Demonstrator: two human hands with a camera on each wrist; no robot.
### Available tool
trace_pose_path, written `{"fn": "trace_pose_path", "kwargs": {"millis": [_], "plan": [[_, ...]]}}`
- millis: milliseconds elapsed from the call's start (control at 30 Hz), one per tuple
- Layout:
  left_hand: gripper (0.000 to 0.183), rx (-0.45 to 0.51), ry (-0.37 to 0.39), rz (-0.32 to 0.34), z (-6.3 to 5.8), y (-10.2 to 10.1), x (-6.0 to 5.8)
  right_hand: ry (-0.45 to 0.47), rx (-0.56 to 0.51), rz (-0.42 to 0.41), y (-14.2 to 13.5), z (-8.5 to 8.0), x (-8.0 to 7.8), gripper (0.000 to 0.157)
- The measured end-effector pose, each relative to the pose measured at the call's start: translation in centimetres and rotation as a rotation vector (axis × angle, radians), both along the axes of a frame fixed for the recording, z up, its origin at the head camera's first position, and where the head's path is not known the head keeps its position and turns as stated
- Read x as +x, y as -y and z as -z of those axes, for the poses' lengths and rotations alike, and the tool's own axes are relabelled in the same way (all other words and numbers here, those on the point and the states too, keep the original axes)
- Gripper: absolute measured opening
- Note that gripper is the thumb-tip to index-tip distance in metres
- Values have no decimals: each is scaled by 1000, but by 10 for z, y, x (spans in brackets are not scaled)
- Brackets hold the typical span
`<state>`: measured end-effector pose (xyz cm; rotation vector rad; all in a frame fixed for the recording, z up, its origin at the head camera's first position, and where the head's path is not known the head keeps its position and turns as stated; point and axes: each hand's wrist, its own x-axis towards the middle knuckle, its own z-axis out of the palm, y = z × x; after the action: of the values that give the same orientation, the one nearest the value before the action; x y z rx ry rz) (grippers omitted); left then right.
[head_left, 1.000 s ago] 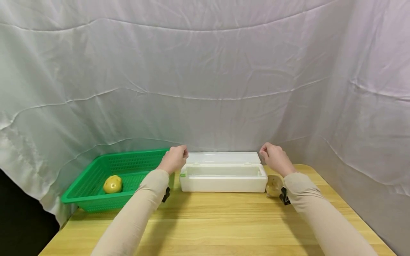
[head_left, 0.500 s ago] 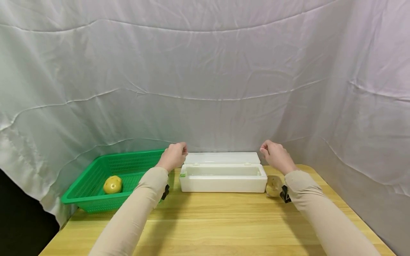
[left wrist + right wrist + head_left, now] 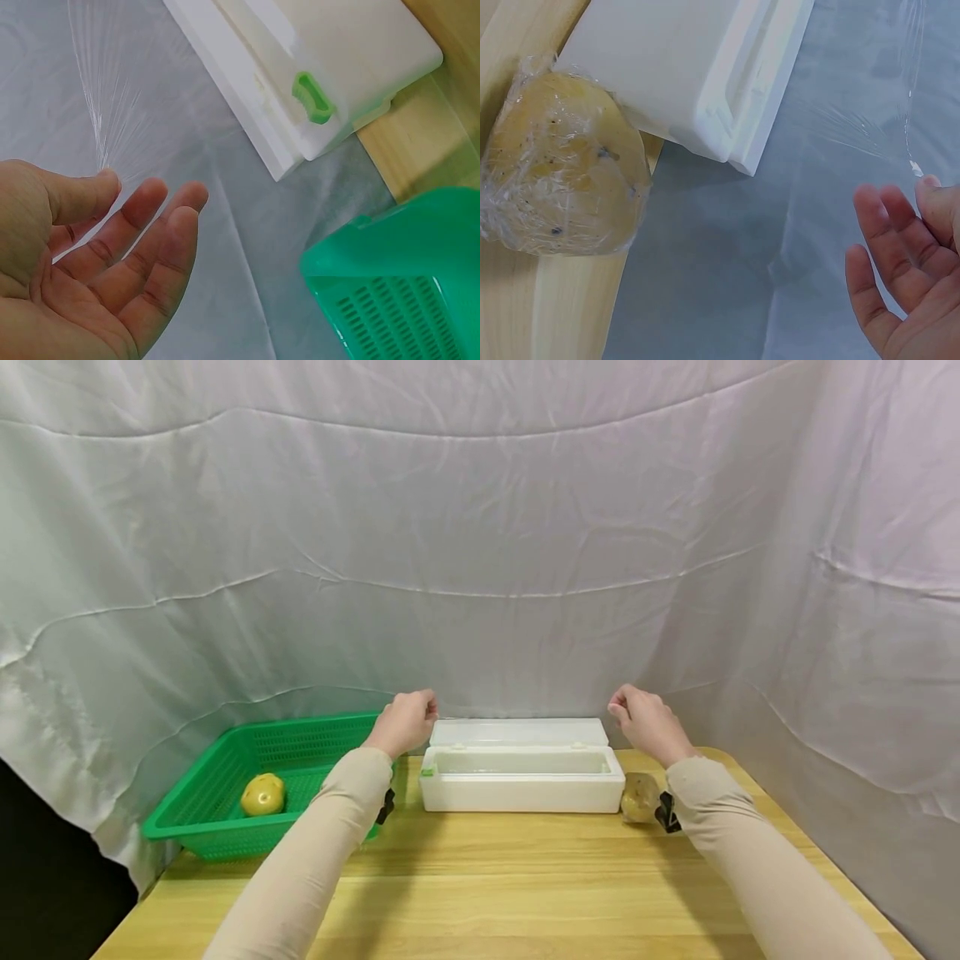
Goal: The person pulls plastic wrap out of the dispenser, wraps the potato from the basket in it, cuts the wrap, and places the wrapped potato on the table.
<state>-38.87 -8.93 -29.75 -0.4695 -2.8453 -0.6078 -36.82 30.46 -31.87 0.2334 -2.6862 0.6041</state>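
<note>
My left hand (image 3: 403, 722) pinches a gathered corner of clear cling film (image 3: 101, 124) between thumb and finger, its other fingers loosely bent. My right hand (image 3: 649, 723) pinches another corner of the film, drawn into fine creases at the fingertips in the right wrist view. Both hands are raised at either end of a long white cling film dispenser (image 3: 522, 793), whose lid (image 3: 517, 732) is tipped back. A green slider (image 3: 313, 97) sits at the dispenser's left end. Beside its right end lies a potato wrapped in film (image 3: 566, 165), below my right wrist.
A green plastic basket (image 3: 225, 839) stands at the left of the wooden table (image 3: 480, 885), with a yellow potato (image 3: 263, 794) in it. My left forearm passes over the basket's right side. A grey-white curtain (image 3: 480, 527) hangs behind the table and on the right.
Both hands have risen slightly in the head view, the left also shifting a little to the left. The dispenser, basket and potatoes stay where they were.
</note>
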Motion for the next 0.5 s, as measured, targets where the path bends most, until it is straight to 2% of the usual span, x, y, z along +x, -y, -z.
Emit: {"fn": "trace_pose_path", "kwargs": {"millis": [500], "plan": [[9, 9, -12, 8, -7, 4, -2, -35, 0, 4, 2, -8, -2, 16]]}}
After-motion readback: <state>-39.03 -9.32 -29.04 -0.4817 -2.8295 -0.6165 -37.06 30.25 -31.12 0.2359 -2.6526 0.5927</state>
